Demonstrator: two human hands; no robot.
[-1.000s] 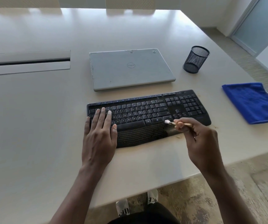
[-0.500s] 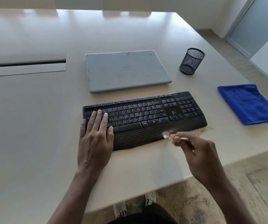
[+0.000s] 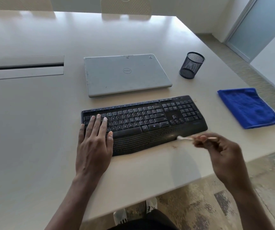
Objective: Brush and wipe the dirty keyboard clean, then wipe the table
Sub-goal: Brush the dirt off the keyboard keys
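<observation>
Your right hand [image 3: 223,155] pinches the brush [image 3: 191,138] in its fingers, bristles pointing left, touching the keyboard [image 3: 150,123] at its near-right palm rest; your left hand [image 3: 94,143], fingers straight, steadies the left keys.

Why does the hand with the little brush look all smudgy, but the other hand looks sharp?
Head view: the right hand and its small brush are smeared, probably motion blur; the left hand, flat on the keyboard, looks sharp; the far end of the table shines with pale glare; its edges bow from the wide lens.
</observation>
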